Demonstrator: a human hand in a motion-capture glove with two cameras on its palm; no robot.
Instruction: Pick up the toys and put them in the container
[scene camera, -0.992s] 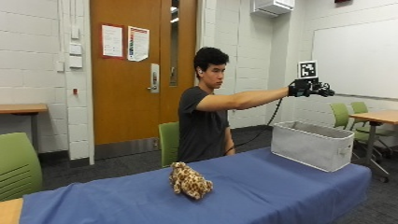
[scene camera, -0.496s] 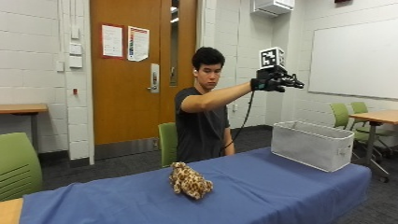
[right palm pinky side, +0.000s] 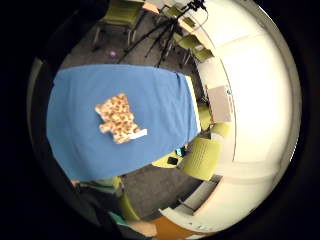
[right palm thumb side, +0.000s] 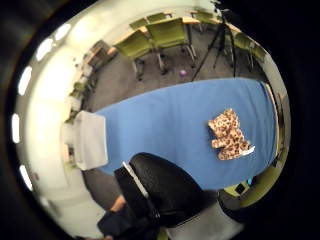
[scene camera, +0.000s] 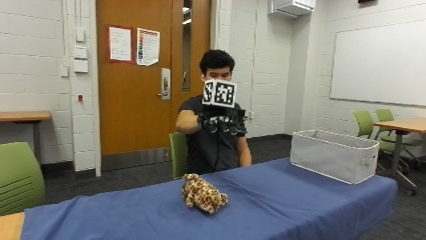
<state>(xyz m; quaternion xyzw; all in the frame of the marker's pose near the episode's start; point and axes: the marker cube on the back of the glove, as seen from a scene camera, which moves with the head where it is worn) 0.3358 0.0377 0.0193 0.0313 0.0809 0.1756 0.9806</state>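
From my station I see the grey fabric rectangular container (scene camera: 331, 161) standing at the end of the counter (scene camera: 286, 205), open side up. The outside view only gives me its outer walls and a strip of the inner wall, so I cannot tell what, if anything, lies inside. In the thumb side palm view the same container (right palm thumb side: 90, 140) sits at the counter's end, and what shows of its inside is pale with no toy that I can make out.

The leopard-spotted plush toy (scene camera: 202, 192) lies on the blue cloth near the middle of the counter, well apart from the container. My black-gloved right hand (scene camera: 220, 123) is raised at chest height in front of the person, above the counter and well apart from the toy, touching nothing. Its fingers point down, but I cannot tell whether they are spread or curled. Both palm views look down on the toy (right palm pinky side: 119, 118) from high up, lying on its side with a white tag at one end.

The counter is draped in a blue cloth that hangs over its edges. Around it are green chairs (scene camera: 18, 176), a wooden door (scene camera: 143, 75) with papers on it, white block walls, a whiteboard (scene camera: 378, 62) and grey carpet.
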